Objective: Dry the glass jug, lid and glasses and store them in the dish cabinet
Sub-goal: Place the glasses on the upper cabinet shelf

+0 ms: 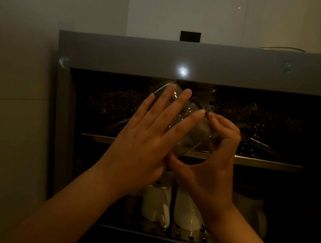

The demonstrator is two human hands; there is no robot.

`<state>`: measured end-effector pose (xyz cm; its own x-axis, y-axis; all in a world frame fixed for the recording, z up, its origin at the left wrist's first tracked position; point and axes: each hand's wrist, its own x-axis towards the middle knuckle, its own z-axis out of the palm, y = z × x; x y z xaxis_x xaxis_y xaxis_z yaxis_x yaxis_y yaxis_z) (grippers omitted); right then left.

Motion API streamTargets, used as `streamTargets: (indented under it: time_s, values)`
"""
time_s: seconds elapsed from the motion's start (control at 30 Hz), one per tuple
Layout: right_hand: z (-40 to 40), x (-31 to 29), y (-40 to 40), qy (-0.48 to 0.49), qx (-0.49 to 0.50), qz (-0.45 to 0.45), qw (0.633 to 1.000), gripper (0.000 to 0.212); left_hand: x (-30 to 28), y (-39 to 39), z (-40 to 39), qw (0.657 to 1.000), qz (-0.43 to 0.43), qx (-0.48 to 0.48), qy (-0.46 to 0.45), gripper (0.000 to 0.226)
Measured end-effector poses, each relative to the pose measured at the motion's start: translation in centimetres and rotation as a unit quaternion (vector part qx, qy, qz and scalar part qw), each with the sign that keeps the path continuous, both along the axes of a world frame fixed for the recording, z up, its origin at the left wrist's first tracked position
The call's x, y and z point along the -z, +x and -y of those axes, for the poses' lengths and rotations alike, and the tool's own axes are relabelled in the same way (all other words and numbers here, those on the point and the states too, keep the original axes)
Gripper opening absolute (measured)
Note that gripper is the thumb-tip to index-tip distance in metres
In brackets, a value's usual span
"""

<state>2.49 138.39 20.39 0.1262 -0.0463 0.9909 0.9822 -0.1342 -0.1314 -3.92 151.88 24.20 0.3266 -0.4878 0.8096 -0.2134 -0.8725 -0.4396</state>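
Observation:
A clear glass jug (191,129) is held tilted in front of the open dish cabinet (165,61), its mouth toward the upper left at the level of the upper shelf (264,163). My left hand (148,140) lies flat against its left side with straight, spread fingers. My right hand (208,171) grips the jug's lower right end, fingers and thumb curled round it. The scene is dim and the jug's far side is hard to make out. No lid or drinking glasses are visible.
Three white mugs (156,202) stand upside down on the perforated lower shelf (185,235), directly below my hands. The upper shelf has a perforated metal back. A tiled wall (18,57) flanks the cabinet on the left, and its grey top frame is close above the jug.

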Motion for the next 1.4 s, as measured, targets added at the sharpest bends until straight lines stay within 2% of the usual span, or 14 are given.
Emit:
streamTargets:
  time_s: [0.1, 0.3, 0.37, 0.6, 0.77, 0.97, 1.13, 1.3, 1.4]
  values:
    - [-0.7, 0.5, 0.7, 0.029, -0.013, 0.014, 0.999, 0.086, 0.3, -0.2, 0.0, 1.000, -0.014, -0.016, 0.001, 0.095]
    - [-1.8, 1.0, 1.7, 0.046, -0.036, 0.028, 0.998, 0.075, 0.3, -0.7, 0.2, 0.990, -0.054, 0.065, -0.110, 0.065]
    - [-2.0, 1.2, 2.0, 0.044, -0.032, 0.034, 0.998, 0.075, 0.0, -0.7, 0.3, 0.987, -0.065, 0.075, -0.129, 0.062]
    - [-2.1, 1.2, 1.9, 0.033, 0.007, 0.006, 0.999, 0.078, -0.9, -0.7, 0.4, 0.993, -0.044, 0.054, -0.099, 0.058]
    - [-1.7, 0.8, 0.8, -0.031, 0.048, -0.071, 0.996, 0.079, -0.9, -0.2, 1.3, 0.999, -0.016, 0.030, -0.041, 0.056]
    - [-1.6, 0.1, 0.9, -0.116, 0.157, -0.082, 0.977, 0.084, -1.8, 0.3, 1.4, 0.999, -0.043, 0.006, -0.015, 0.060]
    - [-1.9, 0.3, 0.8, -0.124, 0.174, -0.085, 0.973, 0.092, -2.0, 0.6, 0.7, 0.998, -0.058, -0.017, 0.029, 0.067]
    - [-2.0, 0.1, 0.3, -0.123, 0.183, -0.113, 0.969, 0.087, -0.9, 0.7, 0.0, 0.998, -0.021, -0.043, 0.033, 0.060]
    - [-1.9, -0.2, 0.1, -0.134, 0.189, -0.135, 0.964, 0.089, 0.7, 0.8, -0.2, 0.999, -0.020, -0.040, -0.013, 0.054]
